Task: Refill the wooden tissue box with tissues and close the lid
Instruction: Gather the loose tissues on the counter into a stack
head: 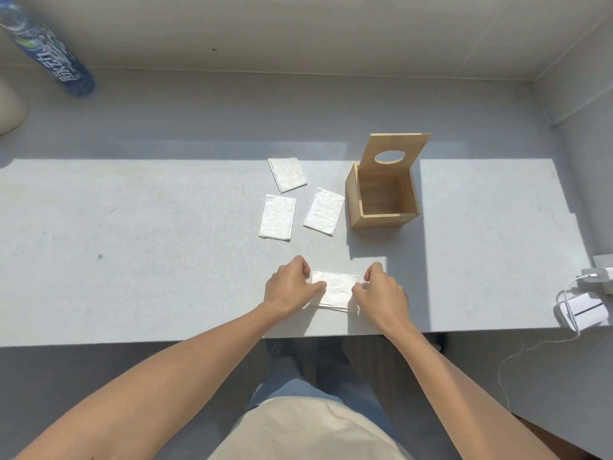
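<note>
While both hands (292,287) (381,293) pinch one tissue stack (336,290), three tissues (278,216) lie loose.

Three tissues (291,197) left of box (381,202), stack (336,292) in front

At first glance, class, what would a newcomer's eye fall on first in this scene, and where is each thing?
Most striking is the wooden tissue box right of centre on the table, empty, its lid with a round hole standing open. Near the front edge, the left hand and right hand hold a stack of tissues by its ends. Three more folded tissues lie left of the box.
</note>
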